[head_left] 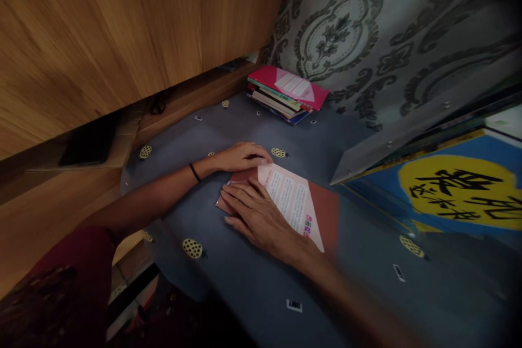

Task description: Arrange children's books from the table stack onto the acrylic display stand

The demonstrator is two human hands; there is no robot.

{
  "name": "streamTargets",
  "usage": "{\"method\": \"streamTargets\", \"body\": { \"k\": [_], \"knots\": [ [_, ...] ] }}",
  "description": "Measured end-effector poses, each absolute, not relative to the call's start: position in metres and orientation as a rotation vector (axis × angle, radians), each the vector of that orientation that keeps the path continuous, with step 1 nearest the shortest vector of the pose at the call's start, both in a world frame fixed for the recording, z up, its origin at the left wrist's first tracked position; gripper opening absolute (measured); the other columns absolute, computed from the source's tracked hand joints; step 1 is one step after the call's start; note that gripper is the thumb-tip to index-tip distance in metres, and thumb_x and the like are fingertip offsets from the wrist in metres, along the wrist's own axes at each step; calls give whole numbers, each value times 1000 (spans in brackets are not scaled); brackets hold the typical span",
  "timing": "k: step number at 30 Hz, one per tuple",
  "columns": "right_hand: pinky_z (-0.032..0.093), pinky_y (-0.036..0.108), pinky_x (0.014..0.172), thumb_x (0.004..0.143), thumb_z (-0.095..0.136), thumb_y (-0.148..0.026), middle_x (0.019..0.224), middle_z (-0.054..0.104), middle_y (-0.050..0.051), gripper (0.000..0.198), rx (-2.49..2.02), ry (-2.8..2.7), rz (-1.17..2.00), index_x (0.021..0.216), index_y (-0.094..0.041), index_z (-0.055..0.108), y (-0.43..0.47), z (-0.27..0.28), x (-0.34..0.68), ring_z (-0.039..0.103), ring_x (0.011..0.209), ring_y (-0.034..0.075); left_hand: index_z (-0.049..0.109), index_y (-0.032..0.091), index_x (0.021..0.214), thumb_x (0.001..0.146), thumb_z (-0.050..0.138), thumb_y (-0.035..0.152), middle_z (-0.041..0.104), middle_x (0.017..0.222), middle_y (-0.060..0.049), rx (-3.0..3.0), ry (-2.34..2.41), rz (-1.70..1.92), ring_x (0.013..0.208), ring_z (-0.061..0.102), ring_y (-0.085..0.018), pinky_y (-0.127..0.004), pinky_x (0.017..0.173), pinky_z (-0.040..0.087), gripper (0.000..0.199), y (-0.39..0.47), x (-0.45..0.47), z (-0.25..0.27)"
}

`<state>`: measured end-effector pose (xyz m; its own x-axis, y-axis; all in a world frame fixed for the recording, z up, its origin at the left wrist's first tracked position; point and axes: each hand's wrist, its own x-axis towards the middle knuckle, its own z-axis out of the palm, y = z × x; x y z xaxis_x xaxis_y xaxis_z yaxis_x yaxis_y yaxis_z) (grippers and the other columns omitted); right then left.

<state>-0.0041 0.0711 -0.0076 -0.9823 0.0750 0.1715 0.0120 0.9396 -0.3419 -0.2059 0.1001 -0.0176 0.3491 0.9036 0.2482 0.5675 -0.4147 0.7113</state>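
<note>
On the grey pineapple-print cloth (244, 283), my right hand (255, 212) lies flat, fingers spread, pressing on the reddish-brown paperback book with a pale text panel (299, 204). My left hand (240, 156) rests loosely open, fingertips touching the book's far edge. Nothing gripped. Near the wall sits a stack of books topped by a pink one (287, 93).

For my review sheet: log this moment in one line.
left hand: flat at booklet's far edge | right hand: flat on booklet | book stack: beyond, apart

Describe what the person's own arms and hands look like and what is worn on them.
Both forearms are bare, with no sleeves in view. The left hand has a thin black band around its wrist. The right hand shows no ring, glove or band.
</note>
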Motion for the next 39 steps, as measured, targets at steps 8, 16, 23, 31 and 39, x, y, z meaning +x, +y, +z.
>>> {"method": "streamTargets", "body": {
  "k": [8,16,23,31,39],
  "knots": [
    [26,58,122,104,40,-46,148,55,13,52,-132,-2949,474,145,-15,49,70,-7,-4,46,141,26,70,15,113,102,42,37,74,117,-9,1848,1301,931,108,66,-19,-32,96,48,38,100,-205,-14],
    [23,60,123,103,42,-48,153,49,15,57,-206,-2985,534,149,-15,46,72,-1,-6,41,145,27,70,14,111,104,44,43,74,116,-13,1586,1120,1098,111,67,-21,-41,103,47,40,106,-208,-20],
    [22,58,124,103,44,-50,153,48,17,59,-296,-2994,536,147,-12,49,77,1,-10,40,146,27,70,12,111,99,47,60,74,115,-15,1471,1064,1157,109,68,-23,-43,104,47,54,109,-210,-24],
    [19,57,124,105,41,-43,153,50,14,51,-292,-3001,606,146,-15,50,93,4,-16,40,146,25,68,11,113,90,46,75,74,115,-17,1362,1071,1235,108,70,-27,-46,104,46,72,110,-213,-25],
    [24,60,121,99,52,-53,156,44,17,59,-364,-2995,445,148,-20,49,107,4,-20,37,147,30,66,13,115,93,46,72,73,117,-17,1314,1094,1237,108,70,-25,-42,100,48,66,110,-214,-27]
  ]
}}
